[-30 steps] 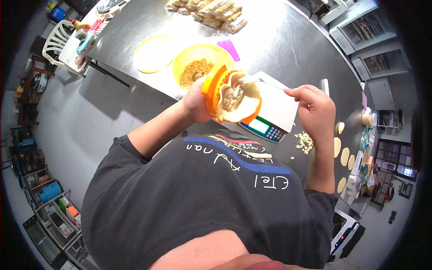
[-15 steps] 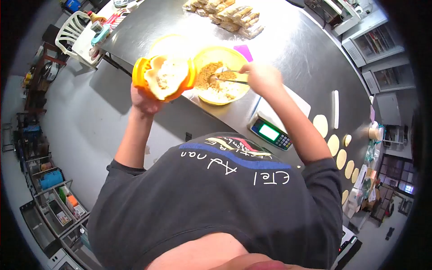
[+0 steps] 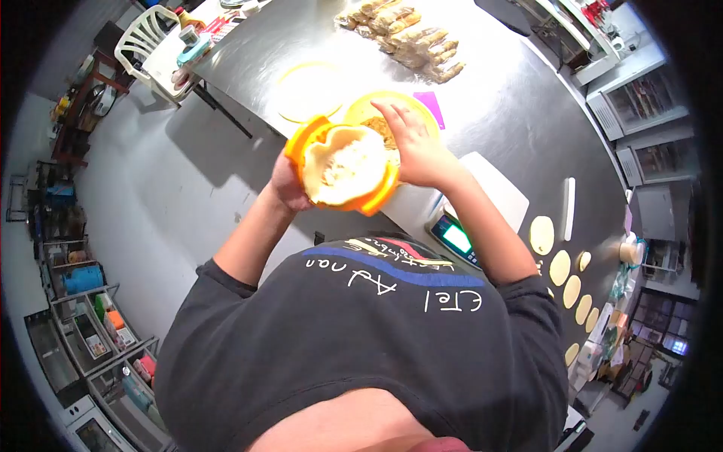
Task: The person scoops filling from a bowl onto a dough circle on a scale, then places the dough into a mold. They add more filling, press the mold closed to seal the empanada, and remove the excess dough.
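My left hand is closed around the side of an orange dough press, held up over the table's front edge. A dough round lines the opened press, with a pale shredded filling in its middle. Fingers extended and apart, my right hand is at the press's right rim and holds nothing visible. Behind it is a yellow bowl of brown and pale filling, partly covered by the press and my hand.
A digital scale stands at the table's front edge. Several dough discs and a white bar lie to the right. Bagged rolled food lies at the back, a yellow lid left of the bowl, and a purple card beside it.
The press has moved right, in front of the bowl. My right hand has let go of the metal utensil it held in the bowl and come to the press with its fingers spread.
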